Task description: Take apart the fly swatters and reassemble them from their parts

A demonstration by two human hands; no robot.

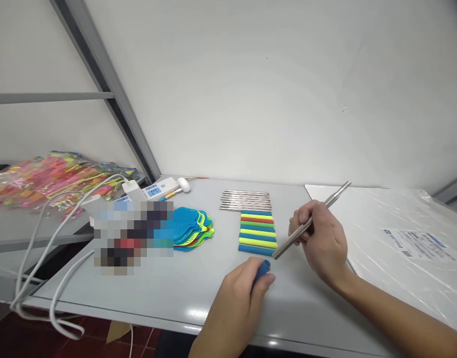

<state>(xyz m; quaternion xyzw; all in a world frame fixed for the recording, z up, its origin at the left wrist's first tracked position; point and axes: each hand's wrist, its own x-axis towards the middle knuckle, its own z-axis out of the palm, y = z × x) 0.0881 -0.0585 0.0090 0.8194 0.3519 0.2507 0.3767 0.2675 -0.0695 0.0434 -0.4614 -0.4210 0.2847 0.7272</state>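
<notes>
My left hand (237,296) is wrapped round a short blue tube (264,267), whose open end points up and away from me. In my right hand (323,243) is a silver telescopic metal rod (293,237), slanted with its thicker end low. That end hovers close to the mouth of the blue tube, apart from it. Behind them lies a row of coloured tubes (257,232) in blue, yellow, red and green. Several more metal rods (245,200) lie side by side just beyond. Left of these is a stack of fly swatter heads (185,223), blue on top.
A white power strip (157,190) with plugs and a white mouse (184,184) sit at the back left. White cables (38,233) hang over the left edge. Plastic-bagged coloured items (56,179) fill a side shelf. Plastic-wrapped white sheet (377,214) covers the right side. A patch is pixelated.
</notes>
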